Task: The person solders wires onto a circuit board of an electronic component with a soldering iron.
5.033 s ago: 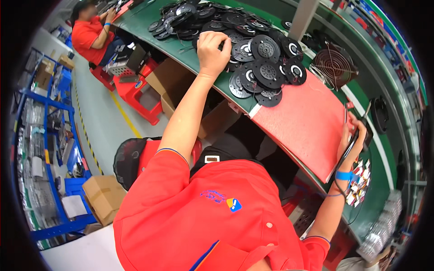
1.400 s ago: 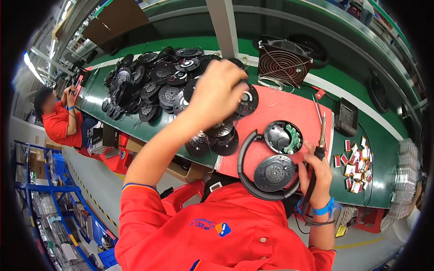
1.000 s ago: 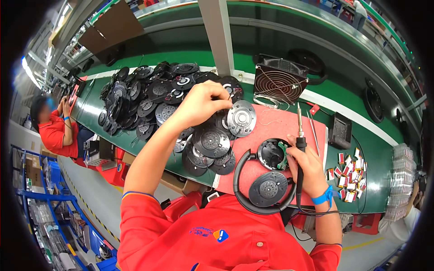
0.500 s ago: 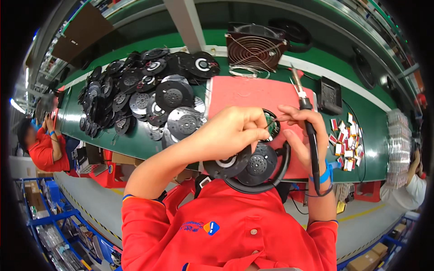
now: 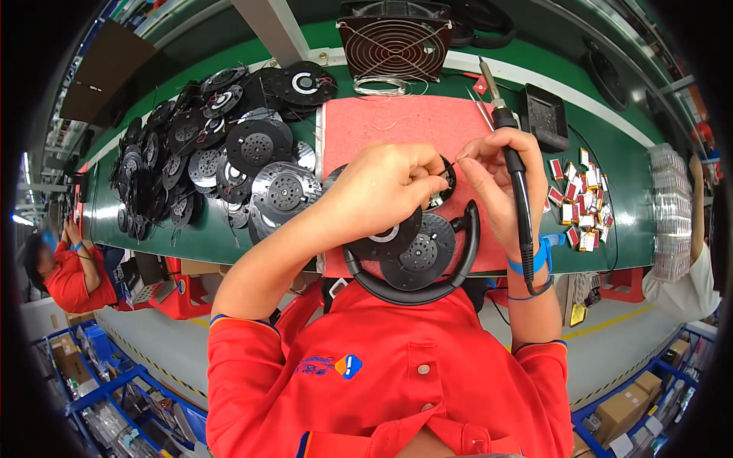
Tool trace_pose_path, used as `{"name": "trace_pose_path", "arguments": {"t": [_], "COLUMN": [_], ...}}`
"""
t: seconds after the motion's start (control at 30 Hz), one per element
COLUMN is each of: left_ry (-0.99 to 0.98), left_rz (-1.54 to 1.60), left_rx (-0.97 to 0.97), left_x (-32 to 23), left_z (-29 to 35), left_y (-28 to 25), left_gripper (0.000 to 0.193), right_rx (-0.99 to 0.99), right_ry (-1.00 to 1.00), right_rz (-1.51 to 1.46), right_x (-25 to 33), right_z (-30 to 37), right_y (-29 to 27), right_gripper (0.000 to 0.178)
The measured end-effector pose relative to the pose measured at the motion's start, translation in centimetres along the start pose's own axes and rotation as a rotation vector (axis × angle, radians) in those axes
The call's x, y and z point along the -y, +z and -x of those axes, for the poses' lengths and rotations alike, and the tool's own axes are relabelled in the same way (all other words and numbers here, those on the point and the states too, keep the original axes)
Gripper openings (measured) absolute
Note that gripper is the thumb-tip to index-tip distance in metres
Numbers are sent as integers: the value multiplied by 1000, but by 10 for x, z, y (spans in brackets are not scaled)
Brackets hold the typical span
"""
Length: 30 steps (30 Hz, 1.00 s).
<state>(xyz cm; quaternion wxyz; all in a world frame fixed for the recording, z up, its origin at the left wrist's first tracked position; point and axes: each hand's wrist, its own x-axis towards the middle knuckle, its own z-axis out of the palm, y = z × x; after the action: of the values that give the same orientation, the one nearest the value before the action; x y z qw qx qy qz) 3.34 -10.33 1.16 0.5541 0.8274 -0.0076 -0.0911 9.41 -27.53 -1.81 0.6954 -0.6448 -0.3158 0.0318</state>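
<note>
My left hand point(image 5: 393, 179) reaches over a black headphone, its thumb and fingers pinched together above an ear cup with a green circuit board point(image 5: 438, 201). What those fingertips hold is hidden. My right hand point(image 5: 510, 164) holds a soldering iron point(image 5: 518, 172), its metal tip pointing up and away and its cord hanging past the wrist. The right thumb and a fingertip meet at a thin dark wire beside the ear cup. The headphone's curved headband point(image 5: 472, 248) and round perforated speaker plate point(image 5: 421, 253) lie near my body, at the mat's near edge.
A pink mat point(image 5: 366, 126) covers the green bench point(image 5: 630, 221). Black speaker discs point(image 5: 183, 133) are heaped at left. A fan point(image 5: 395, 47) and wire coil point(image 5: 380, 86) stand behind, a black tray point(image 5: 544, 118) and small battery packs point(image 5: 584, 200) at right, clear plastic trays point(image 5: 672, 214) beyond.
The right thumb and fingers, spread apart before, have come together at the wire. My left hand stays pinched over the ear cup. The view has shifted, so the bench things appear higher and farther left.
</note>
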Motion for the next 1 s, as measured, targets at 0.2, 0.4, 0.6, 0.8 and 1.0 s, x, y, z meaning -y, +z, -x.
{"name": "trace_pose_path", "arguments": {"t": [0.2,0.4,0.6,0.8,1.0], "left_ry": [63,89,128,74,34], "left_rz": [-30,-46,-85,244,355], "left_rx": [-25,-59,-64,-66,-67], "left_x": [5,4,4,-1,4], "left_z": [-1,-3,-3,-10,-11], "left_y": [-1,-4,-4,-9,-6], "left_gripper": [16,16,16,14,13], "right_rx": [-5,22,27,1,-21], "right_ry": [-13,-39,-52,-77,-78], "right_rz": [-16,-11,55,43,9], "right_x": [-1,2,-1,-2,-5], "right_z": [-2,-3,-3,-6,-2], "right_y": [-2,2,0,3,6], "right_gripper": [35,36,36,35,36]}}
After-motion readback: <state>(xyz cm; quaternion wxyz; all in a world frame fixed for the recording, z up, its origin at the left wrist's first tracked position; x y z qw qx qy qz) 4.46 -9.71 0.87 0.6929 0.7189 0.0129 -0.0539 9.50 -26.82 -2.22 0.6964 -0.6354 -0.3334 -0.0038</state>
